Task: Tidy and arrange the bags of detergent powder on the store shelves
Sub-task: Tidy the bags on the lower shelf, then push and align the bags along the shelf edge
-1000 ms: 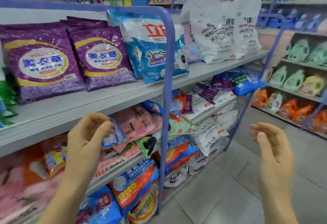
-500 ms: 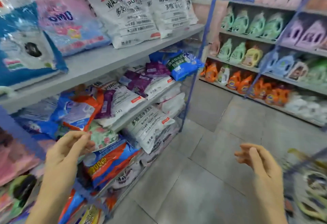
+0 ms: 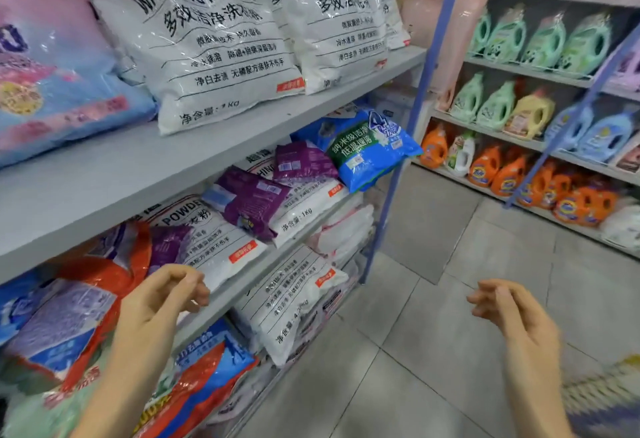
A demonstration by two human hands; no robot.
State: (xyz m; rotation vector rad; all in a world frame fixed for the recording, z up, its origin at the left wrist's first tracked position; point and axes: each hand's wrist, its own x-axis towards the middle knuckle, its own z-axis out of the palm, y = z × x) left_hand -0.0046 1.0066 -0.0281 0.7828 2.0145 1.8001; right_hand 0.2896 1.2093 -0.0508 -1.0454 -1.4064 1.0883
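Large white washing powder bags (image 3: pixel 221 43) stand leaning on the upper grey shelf (image 3: pixel 145 167), beside a pink and blue bag (image 3: pixel 52 77). On the shelf below, white bags (image 3: pixel 221 247), small purple bags (image 3: pixel 252 198) and a blue bag (image 3: pixel 370 147) lie in a jumble; the blue one juts over the shelf's end. My left hand (image 3: pixel 162 302) hovers with loosely curled fingers in front of the middle shelf, holding nothing. My right hand (image 3: pixel 512 316) hangs over the aisle floor, fingers relaxed and empty.
A blue upright post (image 3: pixel 401 147) ends this shelf unit. Across the tiled aisle floor (image 3: pixel 433 316), shelves hold green, orange and blue detergent bottles (image 3: pixel 498 167). Orange and blue bags (image 3: pixel 79 306) fill the lower left. A basket edge (image 3: pixel 609 389) shows at the bottom right.
The view has swung right along the shelves and moved closer to the white washing powder bags. Both hands stay raised and empty, in much the same pose.
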